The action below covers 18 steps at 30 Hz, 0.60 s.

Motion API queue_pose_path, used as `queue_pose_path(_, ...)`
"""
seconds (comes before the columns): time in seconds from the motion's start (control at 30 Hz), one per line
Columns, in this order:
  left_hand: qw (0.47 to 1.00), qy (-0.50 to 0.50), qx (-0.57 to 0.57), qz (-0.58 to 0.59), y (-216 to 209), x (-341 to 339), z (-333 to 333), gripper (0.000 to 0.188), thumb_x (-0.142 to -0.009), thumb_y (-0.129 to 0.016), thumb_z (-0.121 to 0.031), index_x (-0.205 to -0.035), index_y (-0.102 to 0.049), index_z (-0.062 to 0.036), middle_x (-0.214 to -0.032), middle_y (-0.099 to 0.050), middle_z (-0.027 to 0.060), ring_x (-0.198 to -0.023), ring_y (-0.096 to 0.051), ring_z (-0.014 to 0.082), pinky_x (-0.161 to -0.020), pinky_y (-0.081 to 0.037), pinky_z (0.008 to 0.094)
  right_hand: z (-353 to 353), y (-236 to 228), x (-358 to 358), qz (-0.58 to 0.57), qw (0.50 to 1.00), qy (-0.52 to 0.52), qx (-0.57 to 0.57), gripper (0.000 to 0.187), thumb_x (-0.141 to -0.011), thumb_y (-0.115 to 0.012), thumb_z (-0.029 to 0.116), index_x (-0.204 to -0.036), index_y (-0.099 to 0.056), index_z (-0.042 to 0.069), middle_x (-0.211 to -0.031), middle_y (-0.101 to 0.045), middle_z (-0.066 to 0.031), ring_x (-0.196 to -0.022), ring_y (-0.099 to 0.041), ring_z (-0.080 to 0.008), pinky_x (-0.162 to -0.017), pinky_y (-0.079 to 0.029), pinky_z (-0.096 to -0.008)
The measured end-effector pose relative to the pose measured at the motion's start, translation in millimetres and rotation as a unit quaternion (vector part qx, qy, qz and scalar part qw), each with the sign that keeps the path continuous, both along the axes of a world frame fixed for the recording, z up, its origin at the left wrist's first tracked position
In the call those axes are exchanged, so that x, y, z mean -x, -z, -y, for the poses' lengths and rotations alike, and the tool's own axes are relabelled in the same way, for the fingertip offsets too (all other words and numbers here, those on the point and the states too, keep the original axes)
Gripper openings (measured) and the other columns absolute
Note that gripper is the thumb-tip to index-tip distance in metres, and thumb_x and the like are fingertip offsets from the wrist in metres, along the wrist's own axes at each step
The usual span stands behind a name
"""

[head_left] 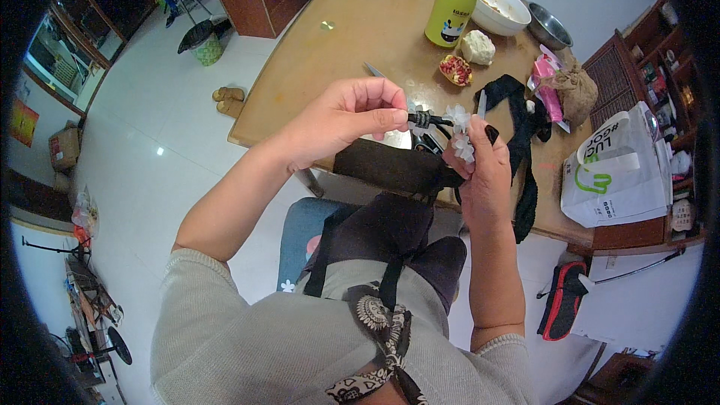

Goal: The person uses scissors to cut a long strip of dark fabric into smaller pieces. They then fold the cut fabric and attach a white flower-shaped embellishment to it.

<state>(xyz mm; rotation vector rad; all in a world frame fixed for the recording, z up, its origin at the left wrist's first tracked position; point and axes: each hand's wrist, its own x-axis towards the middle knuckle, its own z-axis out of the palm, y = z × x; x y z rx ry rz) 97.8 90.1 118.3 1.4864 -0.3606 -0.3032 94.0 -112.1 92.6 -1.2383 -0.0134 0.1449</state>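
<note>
Above the table's near edge, my left hand [352, 116] pinches the end of a black cord [429, 119] between thumb and forefinger. The cord runs across to my right hand [484, 157], closed around a cluster of whitish translucent petals [460, 131]. A pointed silvery blade [481, 103] shows just beyond the right fingertips; I cannot tell whether that hand holds it. Another metal point [373, 70] shows beyond my left hand. Under the hands lies a dark tube-like cloth [397, 165], and a black fabric strap [517, 135] curls over the table to the right.
On the wooden table [300, 67] stand a yellow-green jar [455, 7] with a wooden lid, a white bowl [501, 11] and a metal bowl [550, 26]. An opened pomegranate [456, 70] lies nearer. A white carrier bag [619, 169] sits at the right edge.
</note>
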Motion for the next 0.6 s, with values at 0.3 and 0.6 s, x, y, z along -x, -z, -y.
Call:
queue_pose_path(0.3,0.996,-0.073,0.011,0.052,13.4,-6.8,2.9,0.016,-0.088,-0.05,-0.023,-0.09,-0.054,-0.0068,-0.079,-0.049,-0.0053,-0.069,-0.042,0.0021,-0.062,-0.036,0.0166,2.9,-0.7,-7.0,-0.034,0.992,-0.086,-0.087,0.025,-0.086,-0.05,0.027,-0.071,-0.049,0.008,-0.051,-0.035,0.0057,-0.045,-0.028,-0.005,-0.049,-0.028,-0.0224)
queue_pose_path(0.6,0.987,-0.08,-0.12,0.068,18.5,-7.1,-18.9,0.031,-0.091,-0.045,-0.031,-0.082,-0.058,-0.0045,-0.064,-0.044,-0.0057,-0.061,-0.039,0.0025,-0.056,-0.031,0.0174,16.6,-1.0,-15.1,-0.136,0.957,-0.102,-0.234,0.025,-0.09,-0.042,0.024,-0.071,-0.049,0.01,-0.047,-0.027,0.0076,-0.042,-0.027,-0.0072,-0.058,-0.035,-0.0253)
